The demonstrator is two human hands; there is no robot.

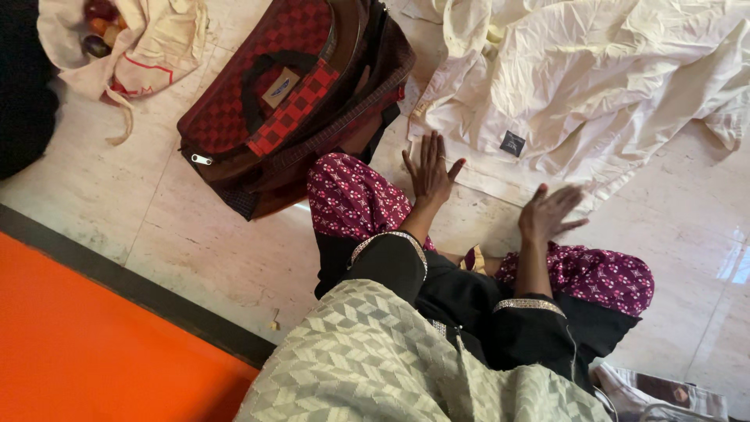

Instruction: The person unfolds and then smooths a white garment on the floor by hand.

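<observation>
- The cream garment (594, 70) lies crumpled and spread on the pale tiled floor (195, 242), filling the far right of the scene; its near hem runs as a flat folded band from left to right, and a small dark label (512, 143) sits just beyond that band.
- The left hand (430, 173) lies flat, palm down, at the left end of that hem, touching the cloth; its fingers (431, 148) are spread apart and point away toward the far side, so the bulk of the garment lies beyond and to the right of them.
- The right hand (547, 212) is at the hem further right, slightly blurred; its fingers are open and loosely together, pointing to the right along the band; whether it presses the cloth or hovers just over it I cannot tell.
- Neither hand is closed on anything; both are about equally near the hem, with the label between them and a little farther off.
- Nearer than the hands are the person's knees in maroon patterned trousers (355, 199), black sleeves with silver trim, and a grey-green shawl (367, 359).
- To the left of the garment stands a red and black checked travel bag (289, 94), unzipped; beyond it at far left a cream cloth bag (148, 47) holds dark round fruit; an orange mat (78, 344) lies at near left.
</observation>
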